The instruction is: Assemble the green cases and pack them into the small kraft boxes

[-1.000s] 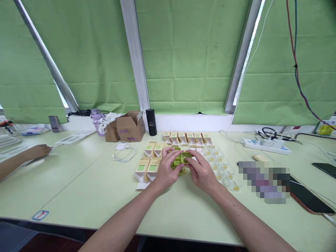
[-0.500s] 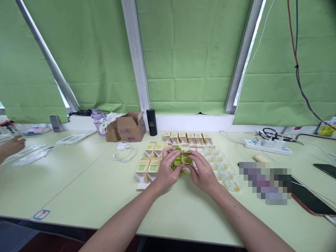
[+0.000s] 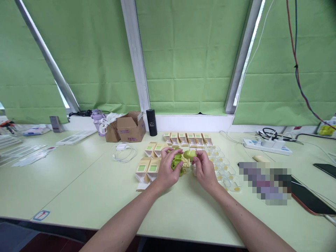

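Note:
My left hand [image 3: 166, 170] curls around a cluster of small green plastic cases [image 3: 177, 163] on the pale green table [image 3: 91, 185]. A single green case [image 3: 189, 154] is pinched in the fingers of my right hand [image 3: 204, 170] and raised just above the cluster. Left of my hands lie several small tan cartons with green labels [image 3: 147, 167]. A row of the same cartons [image 3: 187, 138] stands behind my hands. To the right sit several clear plastic trays with yellow dots [image 3: 223, 167].
A brown cardboard box [image 3: 130, 128], a black cylinder [image 3: 151, 122] and a white cable [image 3: 124, 152] are at the back left. A power strip [image 3: 266, 145], a blurred object and phones [image 3: 309, 199] lie on the right. Flat white trays [image 3: 25, 152] lie far left.
My right hand has lifted one green case off the cluster and turned it. The other person's hand at the far left has drawn out of view.

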The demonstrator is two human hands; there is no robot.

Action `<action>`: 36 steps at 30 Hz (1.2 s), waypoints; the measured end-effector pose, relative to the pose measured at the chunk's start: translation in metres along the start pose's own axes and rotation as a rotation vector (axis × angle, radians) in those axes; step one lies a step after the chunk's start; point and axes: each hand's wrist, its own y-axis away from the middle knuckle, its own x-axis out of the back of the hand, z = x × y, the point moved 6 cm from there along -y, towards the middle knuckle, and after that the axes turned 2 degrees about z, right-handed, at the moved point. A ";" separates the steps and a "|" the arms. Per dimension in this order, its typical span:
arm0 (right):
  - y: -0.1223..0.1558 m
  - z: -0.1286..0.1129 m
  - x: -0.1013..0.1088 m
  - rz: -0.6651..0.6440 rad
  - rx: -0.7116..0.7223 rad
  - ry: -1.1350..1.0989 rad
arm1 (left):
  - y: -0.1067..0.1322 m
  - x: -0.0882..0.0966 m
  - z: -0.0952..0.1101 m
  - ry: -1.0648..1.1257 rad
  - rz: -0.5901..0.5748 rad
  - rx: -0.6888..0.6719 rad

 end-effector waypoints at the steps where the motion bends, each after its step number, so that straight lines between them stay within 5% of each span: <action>1: 0.000 0.001 0.000 -0.005 -0.027 -0.014 | 0.001 -0.001 0.000 -0.022 -0.005 -0.008; 9: -0.001 0.003 -0.004 -0.085 -0.157 -0.015 | 0.005 -0.009 0.003 -0.157 -0.056 -0.099; 22: -0.008 -0.001 0.005 -0.113 -0.127 0.042 | 0.002 -0.010 0.008 -0.260 0.003 -0.190; 29: -0.029 0.002 0.039 -0.077 0.040 0.335 | -0.015 0.007 0.000 -0.102 0.129 0.037; 36: -0.021 -0.012 0.019 -0.442 0.184 0.768 | -0.039 0.006 -0.024 0.551 0.192 0.380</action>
